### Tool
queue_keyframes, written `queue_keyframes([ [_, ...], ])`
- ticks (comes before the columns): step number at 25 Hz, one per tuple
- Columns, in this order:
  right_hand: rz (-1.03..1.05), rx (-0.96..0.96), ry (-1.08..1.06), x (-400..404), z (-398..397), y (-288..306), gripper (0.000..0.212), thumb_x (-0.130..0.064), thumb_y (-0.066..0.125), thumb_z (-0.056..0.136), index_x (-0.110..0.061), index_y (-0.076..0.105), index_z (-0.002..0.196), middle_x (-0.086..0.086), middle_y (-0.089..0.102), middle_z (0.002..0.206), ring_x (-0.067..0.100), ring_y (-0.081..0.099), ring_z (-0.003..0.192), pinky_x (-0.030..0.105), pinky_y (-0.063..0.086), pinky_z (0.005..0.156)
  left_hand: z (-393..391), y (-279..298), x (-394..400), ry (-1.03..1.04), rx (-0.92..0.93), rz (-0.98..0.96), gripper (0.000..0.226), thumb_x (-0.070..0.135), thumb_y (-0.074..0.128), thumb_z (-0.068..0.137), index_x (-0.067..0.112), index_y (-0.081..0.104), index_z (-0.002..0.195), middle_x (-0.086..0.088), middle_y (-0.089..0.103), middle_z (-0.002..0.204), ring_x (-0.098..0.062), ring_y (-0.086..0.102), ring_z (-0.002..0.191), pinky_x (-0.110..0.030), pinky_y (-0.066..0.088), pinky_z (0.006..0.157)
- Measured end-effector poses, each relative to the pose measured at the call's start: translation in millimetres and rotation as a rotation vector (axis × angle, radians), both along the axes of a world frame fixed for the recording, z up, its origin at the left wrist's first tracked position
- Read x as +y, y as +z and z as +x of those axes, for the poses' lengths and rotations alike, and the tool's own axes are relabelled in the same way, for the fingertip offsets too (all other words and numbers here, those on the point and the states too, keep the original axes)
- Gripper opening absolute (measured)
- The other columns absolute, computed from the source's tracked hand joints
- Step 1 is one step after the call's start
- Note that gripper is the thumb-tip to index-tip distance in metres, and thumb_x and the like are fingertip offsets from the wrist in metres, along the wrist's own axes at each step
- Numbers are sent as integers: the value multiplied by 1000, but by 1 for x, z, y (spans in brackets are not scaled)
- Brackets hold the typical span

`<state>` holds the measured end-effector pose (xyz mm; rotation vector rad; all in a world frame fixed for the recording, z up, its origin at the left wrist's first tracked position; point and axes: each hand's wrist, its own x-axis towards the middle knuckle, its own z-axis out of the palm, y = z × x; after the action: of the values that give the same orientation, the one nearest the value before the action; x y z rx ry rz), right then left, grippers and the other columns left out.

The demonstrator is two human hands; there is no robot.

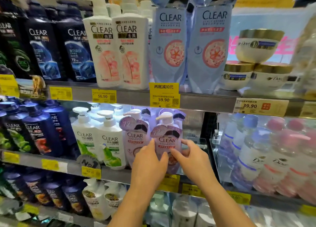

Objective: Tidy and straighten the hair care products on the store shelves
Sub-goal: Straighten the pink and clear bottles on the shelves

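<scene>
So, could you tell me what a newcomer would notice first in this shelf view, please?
Both hands, left hand and right hand, hold a lilac CLEAR pump bottle on the middle shelf. Above it stand two tall pale blue CLEAR bottles, with a yellow price tag on the shelf edge below them.

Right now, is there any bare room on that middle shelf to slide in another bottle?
Yes: a bare stretch of the middle shelf lies right of the lilac CLEAR bottle that the left hand and right hand hold, bordered by the black divider. Leftward, the white bottles and dark blue bottles stand packed; past the divider, the Dove bottles crowd.
</scene>
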<state>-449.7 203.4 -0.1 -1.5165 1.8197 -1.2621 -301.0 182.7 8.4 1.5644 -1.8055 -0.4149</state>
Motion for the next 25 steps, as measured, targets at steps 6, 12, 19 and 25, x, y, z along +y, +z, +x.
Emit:
queue_keyframes([
  [6,5,117,-126,5,17,0,40,-50,70,88,-38,59,125,-14,72,86,-2,67,79,18,53,62,14,0,-3,-97,-4,-7,62,46,53,92,22,41,147,-3,63,118,-19,57,107,-34,50,89],
  [12,25,38,-128,4,18,-8,48,-48,70,89,-38,57,134,-15,74,96,-3,67,86,12,47,62,23,-5,-1,-177,51,12,63,47,54,91,19,41,146,-2,62,124,-18,57,111,-34,50,91],
  [19,25,-89,-121,27,3,-11,37,-43,72,90,-45,56,123,-18,64,108,-2,63,96,15,46,73,9,-7,14,-244,146,-70,17,47,61,84,36,51,91,12,58,74,-2,55,71,-25,48,60],
  [25,-76,-189,-217,78,-53,6,12,-31,71,91,-40,70,99,-10,76,91,4,72,83,24,58,75,-56,-18,35,-496,143,-58,20,44,66,84,38,57,101,17,61,85,4,57,80,-16,48,68],
])
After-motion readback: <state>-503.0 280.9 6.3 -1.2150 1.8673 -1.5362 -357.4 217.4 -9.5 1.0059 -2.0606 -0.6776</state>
